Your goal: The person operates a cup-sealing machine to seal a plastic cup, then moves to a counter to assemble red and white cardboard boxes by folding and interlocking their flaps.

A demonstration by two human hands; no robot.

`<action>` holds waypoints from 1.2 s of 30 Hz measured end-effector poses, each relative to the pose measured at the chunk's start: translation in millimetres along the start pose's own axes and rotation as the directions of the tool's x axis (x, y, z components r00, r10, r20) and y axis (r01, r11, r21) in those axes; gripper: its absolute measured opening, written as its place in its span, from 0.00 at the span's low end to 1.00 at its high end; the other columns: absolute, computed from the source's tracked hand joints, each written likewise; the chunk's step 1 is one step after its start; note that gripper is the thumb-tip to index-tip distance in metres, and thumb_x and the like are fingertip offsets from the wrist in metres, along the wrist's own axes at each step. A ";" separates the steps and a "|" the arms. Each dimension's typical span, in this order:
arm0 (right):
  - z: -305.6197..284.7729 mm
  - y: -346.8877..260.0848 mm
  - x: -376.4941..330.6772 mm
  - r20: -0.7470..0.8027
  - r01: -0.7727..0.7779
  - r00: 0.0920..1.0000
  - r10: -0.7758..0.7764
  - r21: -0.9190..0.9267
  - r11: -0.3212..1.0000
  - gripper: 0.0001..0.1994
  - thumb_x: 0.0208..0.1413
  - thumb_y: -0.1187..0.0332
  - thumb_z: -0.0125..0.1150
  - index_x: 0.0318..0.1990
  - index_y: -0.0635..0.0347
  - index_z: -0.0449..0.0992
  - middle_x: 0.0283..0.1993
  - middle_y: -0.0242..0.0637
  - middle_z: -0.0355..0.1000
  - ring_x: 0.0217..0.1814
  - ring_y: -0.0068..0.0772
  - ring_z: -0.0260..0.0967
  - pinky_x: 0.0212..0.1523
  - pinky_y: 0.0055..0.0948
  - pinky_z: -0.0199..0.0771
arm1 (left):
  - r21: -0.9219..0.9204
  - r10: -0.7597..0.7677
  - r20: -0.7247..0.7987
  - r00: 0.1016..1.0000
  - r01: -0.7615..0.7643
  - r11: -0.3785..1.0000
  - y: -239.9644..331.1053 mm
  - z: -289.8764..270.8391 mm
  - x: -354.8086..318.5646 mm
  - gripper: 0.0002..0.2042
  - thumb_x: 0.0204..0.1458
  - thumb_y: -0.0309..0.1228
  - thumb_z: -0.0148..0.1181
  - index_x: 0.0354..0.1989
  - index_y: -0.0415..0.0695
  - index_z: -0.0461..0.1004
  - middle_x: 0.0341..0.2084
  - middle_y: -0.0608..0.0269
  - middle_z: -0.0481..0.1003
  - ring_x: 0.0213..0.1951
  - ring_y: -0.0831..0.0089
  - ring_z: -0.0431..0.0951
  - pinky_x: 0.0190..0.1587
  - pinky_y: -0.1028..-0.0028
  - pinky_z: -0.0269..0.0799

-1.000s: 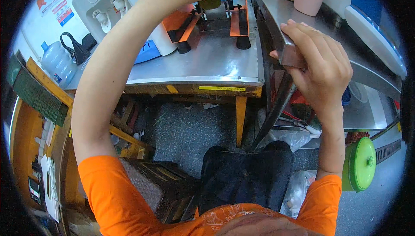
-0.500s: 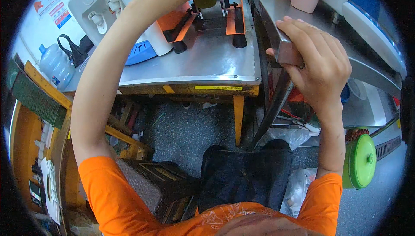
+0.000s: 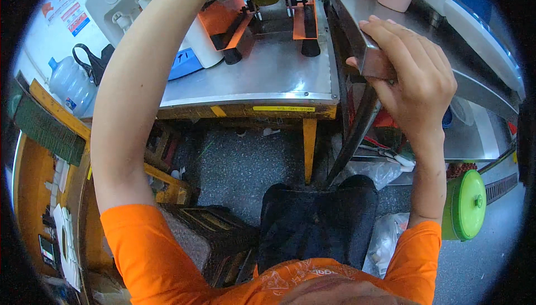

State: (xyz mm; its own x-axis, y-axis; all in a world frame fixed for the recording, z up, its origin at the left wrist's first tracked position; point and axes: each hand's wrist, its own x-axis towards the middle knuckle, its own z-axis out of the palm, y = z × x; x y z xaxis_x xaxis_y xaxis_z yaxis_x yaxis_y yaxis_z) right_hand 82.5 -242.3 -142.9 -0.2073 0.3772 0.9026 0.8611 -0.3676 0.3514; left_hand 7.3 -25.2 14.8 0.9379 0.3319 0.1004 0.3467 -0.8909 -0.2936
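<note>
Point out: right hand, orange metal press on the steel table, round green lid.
right hand (image 3: 416,79): head view, on the back of the hand gripping the steel bench corner.
orange metal press (image 3: 223,20): head view, on its left side plate.
round green lid (image 3: 464,204): head view, on its face.

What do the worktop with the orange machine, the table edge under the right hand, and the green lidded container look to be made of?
The worktop looks like sheet metal, brushed and dull grey, with rivet heads along its front lip. The table edge gripped by the right hand looks like stainless steel, smooth with a soft sheen. The green container is probably moulded plastic: even colour, glossy, rounded knob.
</note>
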 end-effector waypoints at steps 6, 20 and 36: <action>-0.2 -3.1 0.0 -0.004 -0.019 1.000 0.020 0.023 1.000 0.21 0.41 0.69 0.70 0.48 0.47 0.81 0.48 0.29 0.80 0.48 0.35 0.79 0.46 0.36 0.76 | 0.115 0.138 0.008 0.990 -0.138 0.984 -3.4 -4.1 -3.3 0.19 0.50 0.34 0.58 0.48 0.38 0.81 0.45 0.44 0.81 0.46 0.51 0.82 0.50 0.58 0.76; -4.2 -3.3 0.0 0.016 -0.030 0.999 0.029 0.005 1.000 0.22 0.40 0.69 0.71 0.48 0.48 0.80 0.48 0.30 0.80 0.49 0.36 0.78 0.47 0.36 0.76 | 0.635 0.042 -0.185 0.982 0.086 0.768 -23.5 35.5 -8.9 0.14 0.58 0.40 0.56 0.47 0.51 0.82 0.34 0.54 0.83 0.37 0.55 0.85 0.38 0.58 0.80; -5.3 -5.5 -0.3 0.017 -0.034 0.999 0.034 0.008 0.999 0.21 0.42 0.66 0.73 0.48 0.47 0.80 0.48 0.30 0.81 0.49 0.37 0.79 0.47 0.37 0.76 | 0.385 0.170 -0.604 0.778 0.098 0.918 -56.2 93.5 -31.9 0.21 0.55 0.31 0.61 0.59 0.51 0.72 0.45 0.62 0.77 0.48 0.63 0.80 0.37 0.62 0.82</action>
State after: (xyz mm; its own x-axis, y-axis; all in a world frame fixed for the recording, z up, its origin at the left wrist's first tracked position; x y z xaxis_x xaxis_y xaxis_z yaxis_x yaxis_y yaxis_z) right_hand 75.3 -244.9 -143.8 -0.1705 0.3787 0.9097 0.8713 -0.3732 0.3187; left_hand -42.8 43.4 -60.7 0.7940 -0.0808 0.6025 0.4067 -0.6660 -0.6253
